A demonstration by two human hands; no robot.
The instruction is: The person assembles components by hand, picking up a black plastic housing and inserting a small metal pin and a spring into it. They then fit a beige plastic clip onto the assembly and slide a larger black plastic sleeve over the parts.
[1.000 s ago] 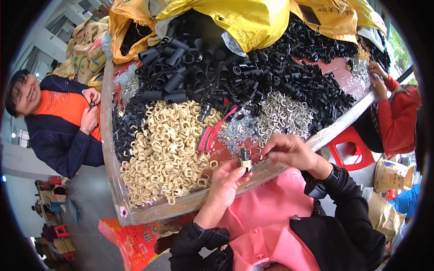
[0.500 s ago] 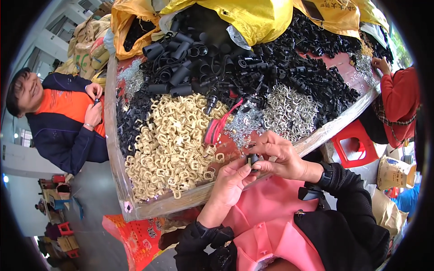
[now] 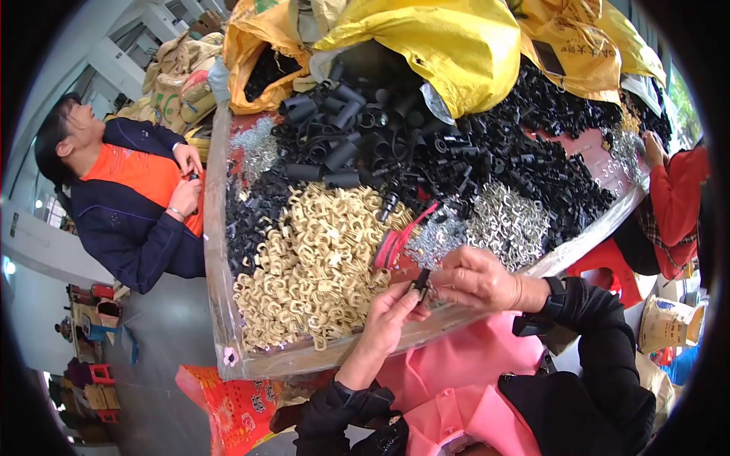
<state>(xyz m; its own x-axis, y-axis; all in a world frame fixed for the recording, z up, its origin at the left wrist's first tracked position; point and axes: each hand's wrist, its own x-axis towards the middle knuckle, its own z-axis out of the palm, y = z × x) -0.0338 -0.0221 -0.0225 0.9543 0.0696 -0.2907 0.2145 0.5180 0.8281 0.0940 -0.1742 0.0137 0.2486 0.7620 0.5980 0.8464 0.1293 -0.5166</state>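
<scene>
My left hand (image 3: 389, 318) is closed on a small black plastic part (image 3: 420, 281), pinched between thumb and fingers over the table's front edge. Just to its right, my right hand (image 3: 480, 280) has its fingers drawn together in a pinch; whatever lies between them is too small to make out. Beyond the hands are a heap of tiny silvery pieces (image 3: 436, 242) and a red strap-like item (image 3: 395, 245). To the left spreads a large pile of cream-coloured U-shaped clips (image 3: 312, 266). Silvery metal hooks (image 3: 508, 220) are heaped behind my right hand.
Black plastic parts (image 3: 487, 163) cover the table's far side, with yellow sacks (image 3: 426, 45) behind. A wooden rim (image 3: 289, 365) edges the table. One person (image 3: 144, 190) works at the left, another in a red sleeve (image 3: 677, 205) at the right. Red stools (image 3: 608, 266) stand right.
My right hand has come away slightly from the black part, which now stands upright in my left hand. The view has shifted. The person at the left has lifted their head.
</scene>
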